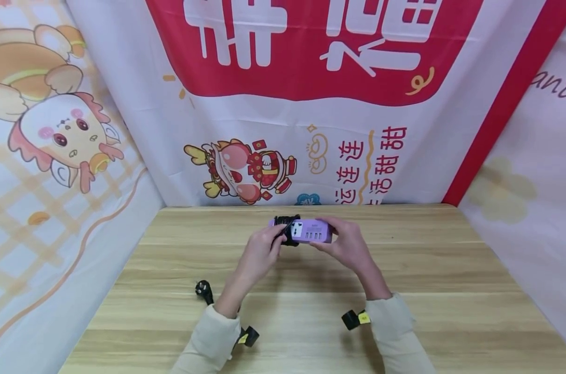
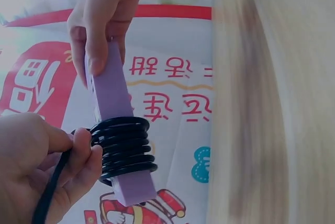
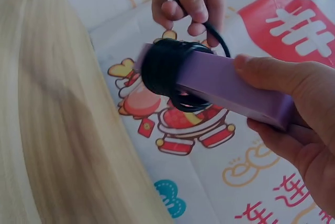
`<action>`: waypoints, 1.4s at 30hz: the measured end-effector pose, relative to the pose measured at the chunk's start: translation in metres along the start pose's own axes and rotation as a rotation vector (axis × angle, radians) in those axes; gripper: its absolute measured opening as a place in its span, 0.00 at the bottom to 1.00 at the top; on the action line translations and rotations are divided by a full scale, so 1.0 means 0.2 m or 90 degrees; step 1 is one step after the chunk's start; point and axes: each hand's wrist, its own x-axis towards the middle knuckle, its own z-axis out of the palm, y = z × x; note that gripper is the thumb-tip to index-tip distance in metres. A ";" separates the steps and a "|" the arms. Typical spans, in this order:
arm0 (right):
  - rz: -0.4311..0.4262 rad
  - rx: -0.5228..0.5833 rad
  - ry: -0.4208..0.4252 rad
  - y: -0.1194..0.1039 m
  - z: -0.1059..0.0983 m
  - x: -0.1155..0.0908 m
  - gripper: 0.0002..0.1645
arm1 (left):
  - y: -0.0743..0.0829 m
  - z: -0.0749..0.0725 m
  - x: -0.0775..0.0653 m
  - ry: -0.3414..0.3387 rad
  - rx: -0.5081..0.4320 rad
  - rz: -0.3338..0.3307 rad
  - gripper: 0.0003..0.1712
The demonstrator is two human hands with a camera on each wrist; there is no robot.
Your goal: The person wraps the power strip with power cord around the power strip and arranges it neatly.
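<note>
A purple power strip (image 1: pixel 314 229) with a white socket and several USB ports is held up over the table. My right hand (image 1: pixel 348 243) grips its right end, thumb on one side and fingers on the other, as the right wrist view shows too. Several turns of black cord (image 2: pixel 124 148) wrap round the strip's other end. Beside those turns my left hand (image 1: pixel 263 249) pinches the loose run of the cord (image 2: pixel 51 187) between thumb and fingers. The cord's black plug (image 1: pixel 202 289) lies by the left forearm, its pins showing.
The wooden table (image 1: pixel 311 332) reaches back to a printed cloth (image 1: pixel 273 119) with red and white patterns. Printed cloth walls (image 1: pixel 54 218) stand at both sides. A black wrist camera with a yellow label (image 1: pixel 350 319) shows at the right sleeve, another (image 1: pixel 251 336) at the left.
</note>
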 end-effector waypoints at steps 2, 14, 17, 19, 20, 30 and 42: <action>0.008 0.005 0.029 0.03 0.00 0.00 0.34 | 0.00 0.02 0.00 -0.006 -0.039 -0.016 0.16; 0.079 0.099 0.147 0.12 -0.03 0.00 0.32 | 0.06 0.11 -0.02 -0.118 -0.353 -0.141 0.24; 0.124 0.137 0.166 0.13 -0.04 0.00 0.32 | 0.07 0.11 -0.03 -0.127 -0.380 -0.162 0.21; 0.156 0.158 0.178 0.13 -0.05 0.00 0.32 | 0.07 0.11 -0.03 -0.131 -0.402 -0.172 0.17; 0.170 0.167 0.183 0.13 -0.06 0.00 0.32 | 0.06 0.12 -0.03 -0.136 -0.414 -0.179 0.16; 0.347 0.293 0.190 0.11 -0.10 0.01 0.35 | 0.06 0.14 -0.04 -0.256 -0.442 -0.153 0.10; 0.450 0.547 0.194 0.10 -0.13 0.04 0.31 | 0.04 0.16 -0.04 -0.256 -0.319 -0.105 0.10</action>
